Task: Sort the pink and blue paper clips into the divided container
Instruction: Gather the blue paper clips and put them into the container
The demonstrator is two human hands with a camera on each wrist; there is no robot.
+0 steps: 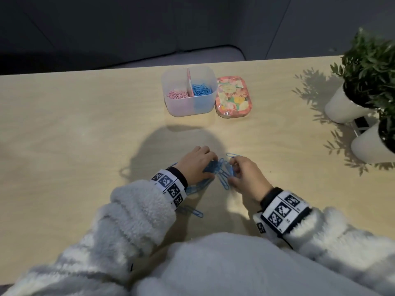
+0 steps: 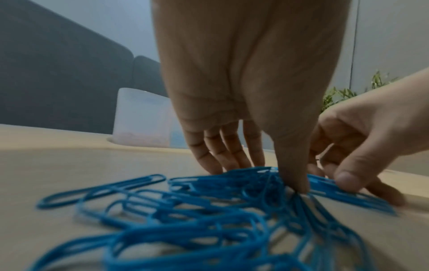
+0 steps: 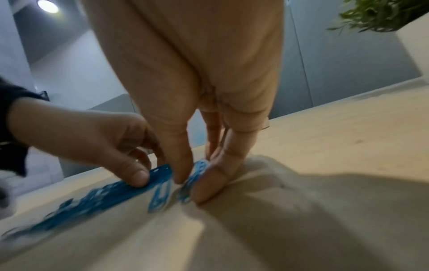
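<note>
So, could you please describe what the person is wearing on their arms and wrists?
Both arms wear fluffy white fleece sleeves. Each wrist carries a black band wrapped in a white strip printed with square black-and-white markers: one by the left hand, one by the right hand. Both hands are bare.

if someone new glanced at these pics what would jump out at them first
Probably the tangle of blue paper clips on the near middle of the wooden table, with the left hand and right hand both working at it. Next, the divided container farther back, pink paper clips in its left side and blue on the right, a floral tin beside it. Potted plants stand at the right edge.
</note>
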